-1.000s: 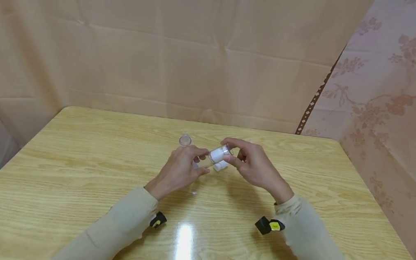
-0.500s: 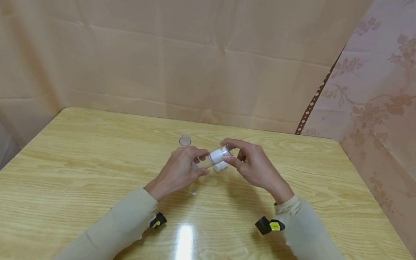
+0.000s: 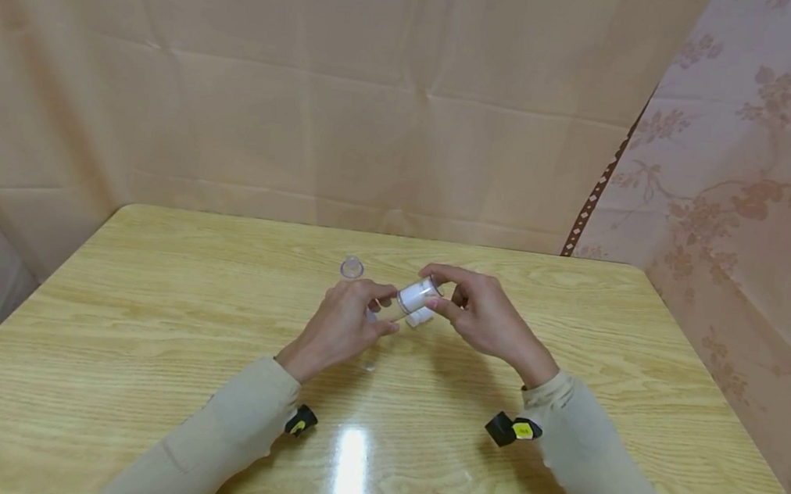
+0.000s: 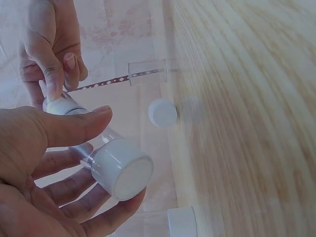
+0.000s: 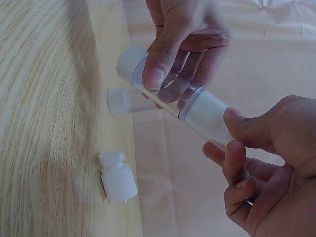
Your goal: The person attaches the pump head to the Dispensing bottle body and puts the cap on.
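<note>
Clear white-based bottle held above worktop by curled left fingers; white-filled clear cylinder at its end pinched by right fingers. Both judged light, stiff, slippery; best gripped gently round sides.

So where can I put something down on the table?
There's bare table between the left sleeve and left edge, and between the right sleeve and right edge. It's crowded around the left hand and right hand: the clear tube they hold, a white piece and a white-based container.
</note>
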Tool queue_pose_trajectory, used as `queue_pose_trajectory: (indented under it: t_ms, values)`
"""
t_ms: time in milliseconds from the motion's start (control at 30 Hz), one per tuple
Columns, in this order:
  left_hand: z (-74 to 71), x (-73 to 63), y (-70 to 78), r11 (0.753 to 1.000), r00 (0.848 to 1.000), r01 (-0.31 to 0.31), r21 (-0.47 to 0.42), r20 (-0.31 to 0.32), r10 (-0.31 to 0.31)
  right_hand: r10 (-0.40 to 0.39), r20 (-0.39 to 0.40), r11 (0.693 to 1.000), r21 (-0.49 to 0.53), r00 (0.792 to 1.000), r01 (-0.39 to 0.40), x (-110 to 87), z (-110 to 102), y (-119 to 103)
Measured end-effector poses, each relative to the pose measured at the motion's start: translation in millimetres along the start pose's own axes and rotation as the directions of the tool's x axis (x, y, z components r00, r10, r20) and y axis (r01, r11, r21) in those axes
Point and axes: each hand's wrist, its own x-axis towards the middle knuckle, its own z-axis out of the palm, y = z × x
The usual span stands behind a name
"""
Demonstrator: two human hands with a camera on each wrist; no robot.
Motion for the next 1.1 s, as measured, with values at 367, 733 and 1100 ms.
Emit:
queue_pose_trajectory:
  t_ms: [367, 733, 1100]
  values:
    - [-0.8, 0.8, 0.8, 1.000, 1.000, 0.004, -0.005, 0.007, -0.003, -0.001, -0.003, 1.000, 0.006, 1.000, 0.001, -0.3, -1.3, -0.4]
    - [-1.1, 0.7, 0.4, 1.000, 1.000, 0.015, -0.005, 0.019, -0.015, 0.007, 0.007, 1.000, 0.014, 1.000, -0.007, -0.1, -1.3, 0.1]
    - [-0.8, 0.2, -0.6, 1.000, 1.000, 0.006, -0.008, -0.005, -0.006, -0.010, 0.018, 0.999, 0.044, 1.000, 0.009, 0.4, -2.2, 2.3]
